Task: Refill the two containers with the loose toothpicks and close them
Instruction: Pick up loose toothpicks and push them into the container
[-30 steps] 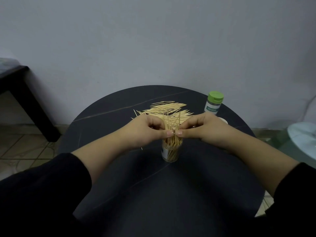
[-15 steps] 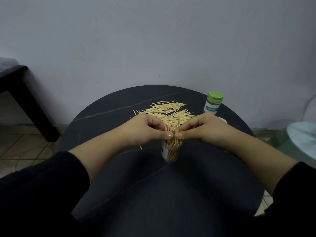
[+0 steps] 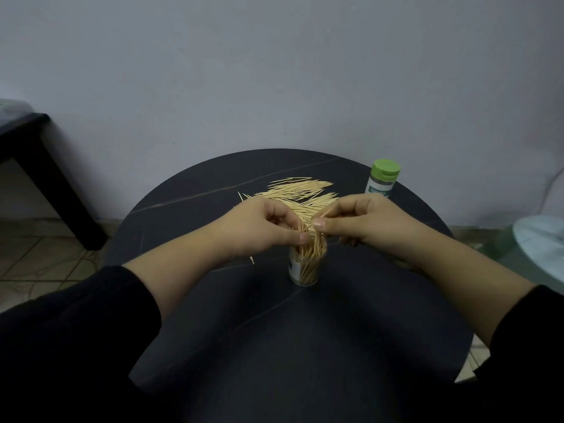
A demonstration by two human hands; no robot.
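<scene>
A small clear container (image 3: 306, 268) stands open on the round dark table (image 3: 274, 331), packed with upright toothpicks. My left hand (image 3: 262, 227) curls over its rim and pinches the tops of the toothpicks. My right hand (image 3: 360, 222) is a little higher, to the right of the rim, pinching a few toothpicks between thumb and fingers. A pile of loose toothpicks (image 3: 297, 192) lies behind both hands. A second container with a green lid (image 3: 383, 180) stands shut at the back right.
A single toothpick (image 3: 251, 259) lies under my left wrist. A dark bench (image 3: 36, 166) stands on the tiled floor at the left. A pale round object (image 3: 540, 245) sits beyond the table's right edge. The wall is close behind.
My right hand has lifted up and to the right, away from the container's rim, with a few toothpicks. My left hand stays at the rim.
</scene>
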